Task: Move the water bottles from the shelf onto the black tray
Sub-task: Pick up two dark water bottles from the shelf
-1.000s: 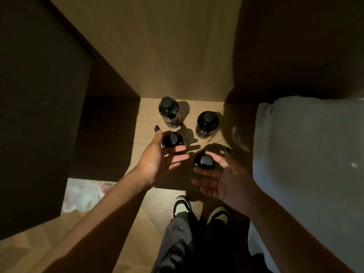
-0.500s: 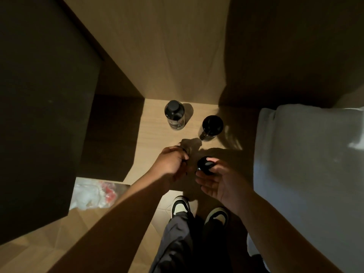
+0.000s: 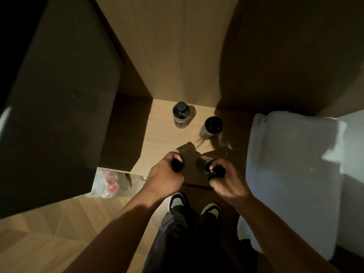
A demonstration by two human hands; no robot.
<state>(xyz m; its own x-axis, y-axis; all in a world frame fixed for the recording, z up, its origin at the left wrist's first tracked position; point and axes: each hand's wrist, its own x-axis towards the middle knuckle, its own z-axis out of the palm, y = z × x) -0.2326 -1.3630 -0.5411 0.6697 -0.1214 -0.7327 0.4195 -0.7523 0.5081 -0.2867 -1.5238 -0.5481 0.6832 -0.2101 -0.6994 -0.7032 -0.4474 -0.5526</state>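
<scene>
Two black-capped water bottles stand at the back of a low wooden shelf (image 3: 163, 138): one on the left (image 3: 181, 117), one on the right (image 3: 211, 127). At the shelf's front, my left hand (image 3: 167, 174) is closed around the top of a third bottle (image 3: 177, 165). My right hand (image 3: 226, 180) grips the cap end of a fourth bottle (image 3: 211, 168). Both held bottles are mostly hidden by my fingers. No black tray shows in the head view.
A dark cabinet side (image 3: 59, 105) rises on the left. White bedding (image 3: 295, 164) lies close on the right. A crumpled plastic bag with red marks (image 3: 108, 182) sits on the wooden floor. My shoes (image 3: 194, 203) stand just before the shelf's front edge.
Both hands went from open beside the front bottles to closed around them. The view has tilted so the shelf sits slightly lower in frame.
</scene>
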